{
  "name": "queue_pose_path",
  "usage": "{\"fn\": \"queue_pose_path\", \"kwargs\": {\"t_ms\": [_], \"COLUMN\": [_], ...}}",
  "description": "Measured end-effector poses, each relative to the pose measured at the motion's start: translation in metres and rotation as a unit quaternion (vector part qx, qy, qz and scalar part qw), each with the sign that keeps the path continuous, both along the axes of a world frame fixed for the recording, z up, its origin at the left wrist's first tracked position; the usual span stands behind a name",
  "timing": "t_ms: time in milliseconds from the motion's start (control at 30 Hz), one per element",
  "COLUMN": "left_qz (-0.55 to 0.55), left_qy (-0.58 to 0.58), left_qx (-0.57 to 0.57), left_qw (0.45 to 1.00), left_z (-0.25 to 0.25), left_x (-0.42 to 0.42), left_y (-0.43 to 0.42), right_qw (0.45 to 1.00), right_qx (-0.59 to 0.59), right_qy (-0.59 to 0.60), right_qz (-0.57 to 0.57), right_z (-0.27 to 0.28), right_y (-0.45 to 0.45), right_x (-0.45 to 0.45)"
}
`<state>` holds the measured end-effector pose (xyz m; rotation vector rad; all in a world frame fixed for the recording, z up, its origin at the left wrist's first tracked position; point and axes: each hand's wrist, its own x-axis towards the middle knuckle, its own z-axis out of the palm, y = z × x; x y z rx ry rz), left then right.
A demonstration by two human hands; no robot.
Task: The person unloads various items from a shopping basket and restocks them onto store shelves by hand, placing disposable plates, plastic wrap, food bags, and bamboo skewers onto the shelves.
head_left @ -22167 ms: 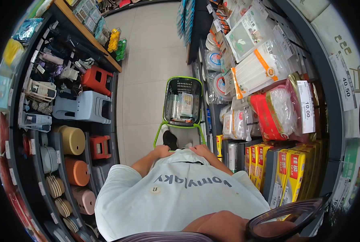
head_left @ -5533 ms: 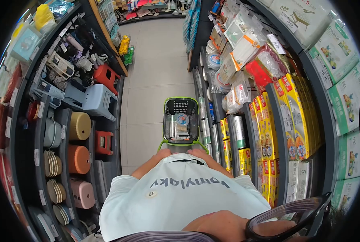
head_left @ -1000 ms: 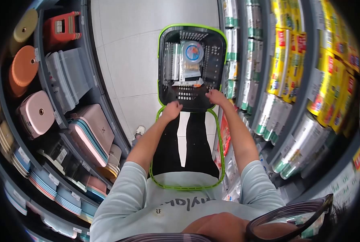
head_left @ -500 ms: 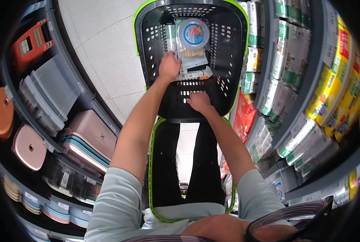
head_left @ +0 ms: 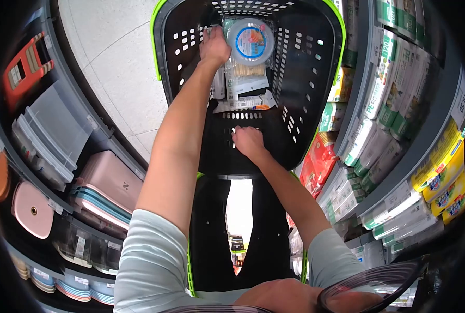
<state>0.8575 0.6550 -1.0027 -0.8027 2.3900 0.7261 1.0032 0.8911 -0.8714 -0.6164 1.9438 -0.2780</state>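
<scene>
A black shopping basket (head_left: 178,31) with a lime-green rim is in front of me. My left hand (head_left: 215,47) reaches in along its left side, fingers bent over the far end of a slim white-and-clear pack (head_left: 218,86), partly covered by the hand. Beside it lie a round clear pack with a blue-ringed label (head_left: 251,43), a bag of thin wooden sticks (head_left: 247,70) and a flat white packet with an orange mark (head_left: 248,102). My right hand (head_left: 248,141) is closed at the slotted near wall of the basket, its fingertips partly hidden.
On the left, shelves hold pink lidded boxes (head_left: 112,180), clear containers (head_left: 60,130) and an orange item (head_left: 26,68). Right-hand shelves carry green-and-white rolls (head_left: 394,99), yellow packs (head_left: 441,177) and red packs (head_left: 318,161). Pale floor tiles (head_left: 107,68) show left of the basket.
My left hand has moved farther into the basket, from the slim pack's near end to its far end. The basket appears larger and nearer; my right hand stays at its near wall.
</scene>
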Motion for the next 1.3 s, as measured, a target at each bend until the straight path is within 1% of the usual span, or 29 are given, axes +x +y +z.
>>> {"fn": "queue_pose_path", "kwargs": {"t_ms": [33,133,200,267,300,367,400,467,567,600,667,700,733,800,833,867,900,933,967,1000,1067,1100,1133,1200,1233,1300], "left_qz": [0.002,0.006,0.011,-0.028,-0.026,-0.018,-0.019,0.025,0.042,0.041,-0.047,-0.075,-0.077,-0.159,-0.183,-0.185,-0.164,-0.141,-0.14,-0.141,-0.137,-0.14,-0.152,-0.17,-0.183,-0.189], "left_qy": [-0.025,-0.041,-0.03,-0.071,-0.07,0.066,0.065,0.03,0.009,0.008,-0.097,-0.086,-0.086,-0.044,0.037,0.038,0.022,0.007,0.074,0.078,0.028,0.022,0.006,-0.022,-0.026,-0.035], "left_qx": [0.004,-0.003,-0.016,-0.047,-0.048,-0.057,-0.056,-0.028,-0.057,-0.055,-0.092,-0.118,-0.119,-0.162,-0.207,-0.209,-0.121,-0.033,-0.057,-0.059,-0.056,-0.065,-0.059,-0.041,-0.028,-0.001], "left_qw": [1.0,0.999,0.999,0.996,0.996,0.996,0.996,0.999,0.997,0.998,0.99,0.987,0.986,0.973,0.96,0.959,0.979,0.989,0.986,0.985,0.989,0.988,0.987,0.984,0.982,0.981], "left_z": [0.0,-0.008,-0.011,-0.005,-0.011,-0.025,-0.032,-0.045,-0.036,-0.031,-0.019,-0.01,-0.002,0.016,0.028,0.033,0.039,0.042,0.036,0.048,0.082,0.085,0.104,0.121,0.134,0.16], "left_x": [-0.003,-0.001,0.005,0.003,0.004,0.008,0.007,0.003,-0.007,-0.01,-0.015,-0.014,-0.015,-0.015,-0.011,-0.012,-0.013,-0.012,0.0,-0.001,0.003,0.012,0.019,0.033,0.042,0.062], "left_y": [0.001,0.007,0.013,0.013,0.01,0.004,0.005,0.006,0.018,0.021,0.018,0.018,0.017,0.018,0.018,0.017,0.016,0.014,0.018,0.019,0.027,0.031,0.036,0.046,0.052,0.065], "right_qw": [1.0,1.0,1.0,1.0,1.0,1.0,1.0,0.999,0.998,0.998,0.998,0.998,0.998,0.998,0.998,0.998,0.998,0.999,1.0,1.0,0.996,0.997,0.997,0.99,0.99,0.97], "right_qx": [0.0,-0.003,0.002,-0.024,-0.026,-0.012,-0.012,-0.005,0.015,0.017,0.022,0.019,0.009,0.0,0.003,0.006,0.003,-0.01,-0.022,-0.024,-0.077,-0.068,-0.069,-0.125,-0.126,-0.145], "right_qy": [-0.009,-0.022,-0.03,-0.004,-0.002,-0.026,-0.027,-0.033,-0.056,-0.056,-0.054,-0.055,-0.054,-0.05,-0.054,-0.057,-0.056,-0.032,-0.004,0.001,0.044,-0.004,0.001,-0.027,-0.023,0.064], "right_qz": [0.009,0.015,0.011,-0.005,-0.003,-0.002,-0.003,-0.011,-0.02,-0.021,-0.029,-0.03,-0.026,-0.026,-0.023,-0.021,-0.024,-0.005,0.015,0.014,0.029,0.018,0.023,0.052,0.058,0.185], "right_z": [-0.001,-0.002,-0.003,-0.008,-0.008,-0.007,-0.008,-0.011,-0.003,-0.003,-0.006,-0.007,-0.007,-0.006,-0.005,-0.002,0.0,0.002,0.004,0.016,0.051,0.069,0.088,0.124,0.138,0.154], "right_y": [-0.001,-0.001,0.002,0.004,0.003,0.001,0.001,0.002,-0.002,0.001,0.0,0.0,0.001,0.002,0.002,0.002,0.004,0.006,0.008,0.008,0.011,0.013,0.016,0.028,0.035,0.051], "right_x": [-0.003,-0.01,-0.006,-0.003,-0.005,-0.007,-0.006,-0.005,-0.017,-0.016,-0.014,-0.013,-0.013,-0.014,-0.015,-0.015,-0.012,-0.008,-0.007,-0.009,-0.008,-0.007,-0.005,-0.003,0.0,0.006]}}
